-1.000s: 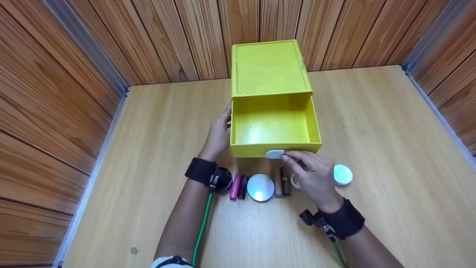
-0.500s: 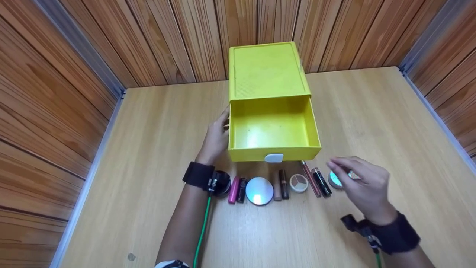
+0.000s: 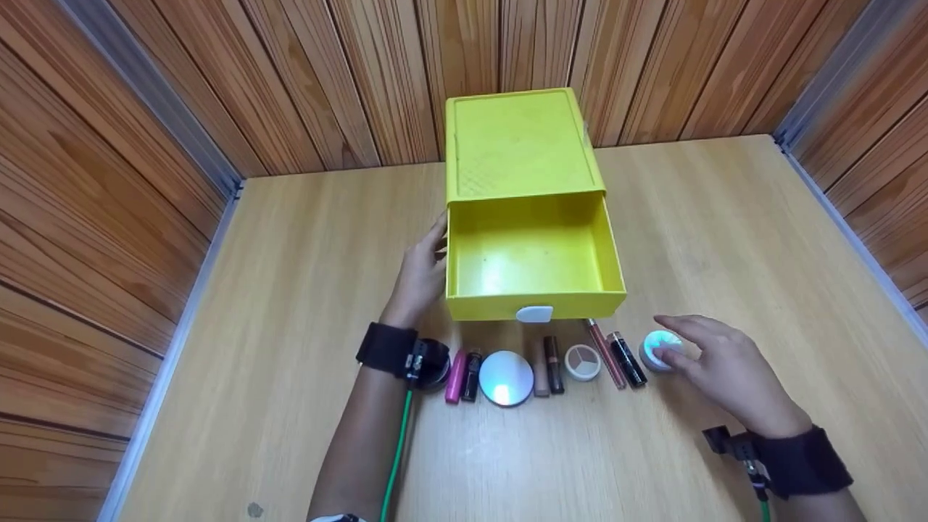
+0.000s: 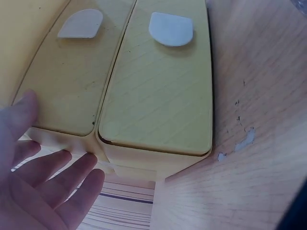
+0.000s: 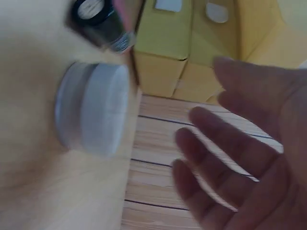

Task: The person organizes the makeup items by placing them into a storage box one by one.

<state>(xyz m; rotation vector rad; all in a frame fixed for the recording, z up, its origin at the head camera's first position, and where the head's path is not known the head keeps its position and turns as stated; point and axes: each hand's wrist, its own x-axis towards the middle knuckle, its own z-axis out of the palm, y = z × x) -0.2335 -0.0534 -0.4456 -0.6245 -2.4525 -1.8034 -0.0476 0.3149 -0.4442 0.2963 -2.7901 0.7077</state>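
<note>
The right grip, fingers relaxed, is apart from a blurred white round container on the tabletop. A dark tube lies near the container; beyond are wooden planks and 2 yellow drawers with pale tabs.

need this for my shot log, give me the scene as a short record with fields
surface: wooden table
storage: yellow drawer unit, top drawer pulled out
left grip: at the unit's left side, fingers extended
right grip: near the round container, holding nothing
row, left to right: pink tube, black tube, round compact, two brownish tubes, three-section pot, slim red tube, another black tube, round container
</note>
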